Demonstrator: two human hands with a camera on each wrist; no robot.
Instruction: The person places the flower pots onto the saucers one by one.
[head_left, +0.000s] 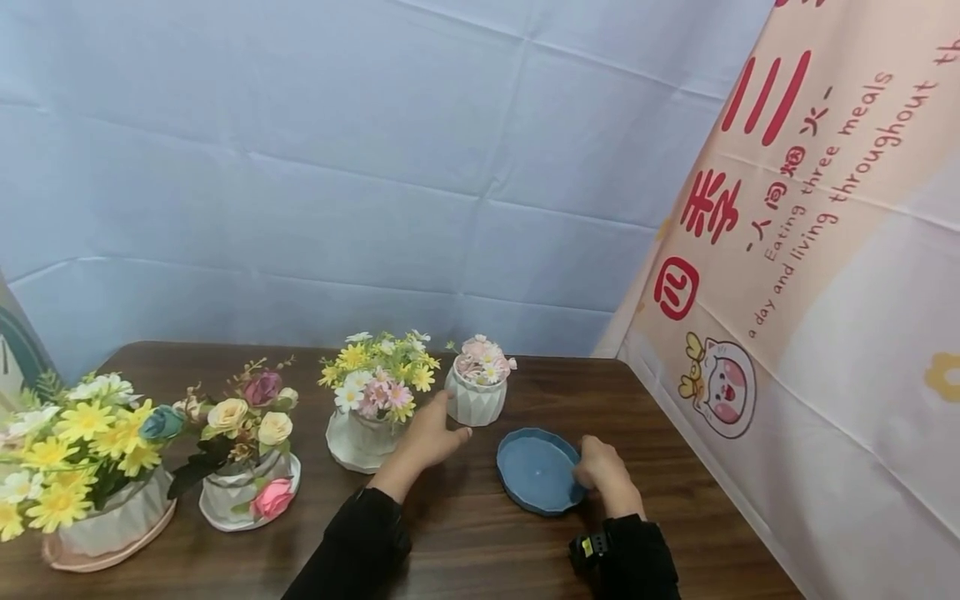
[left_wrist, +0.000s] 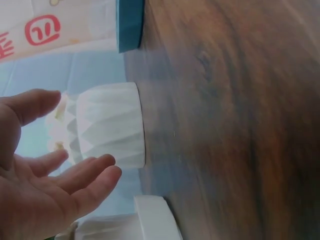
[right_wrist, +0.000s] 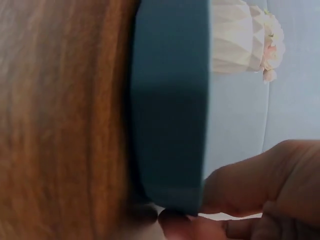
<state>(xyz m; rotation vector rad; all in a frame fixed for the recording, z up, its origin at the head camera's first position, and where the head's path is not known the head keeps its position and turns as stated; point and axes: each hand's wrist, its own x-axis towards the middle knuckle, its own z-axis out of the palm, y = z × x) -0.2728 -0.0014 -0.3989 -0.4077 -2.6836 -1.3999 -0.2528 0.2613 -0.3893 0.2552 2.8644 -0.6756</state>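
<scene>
A round blue saucer (head_left: pixel 538 472) with a faceted rim lies on the right part of the table. My right hand (head_left: pixel 602 472) pinches its right edge; in the right wrist view the thumb and fingers (right_wrist: pixel 185 225) meet at the rim. A white faceted pot (head_left: pixel 477 402) of small pink and white flowers (head_left: pixel 483 360) stands behind the saucer. Beside that pot is my left hand (head_left: pixel 433 435), fingers spread and thumb apart, holding nothing. In the left wrist view the open hand (left_wrist: pixel 55 175) faces the pot's side (left_wrist: pixel 112 125).
Left of my left hand, a pot of yellow and pink daisies (head_left: pixel 378 379) sits on a white saucer (head_left: pixel 348 454). Farther left stand a rose pot (head_left: pixel 243 483) on a white saucer and a larger yellow-flower pot (head_left: pixel 112 521) on a pink saucer (head_left: pixel 112 560). Cloth (head_left: pixel 375 208) hangs behind.
</scene>
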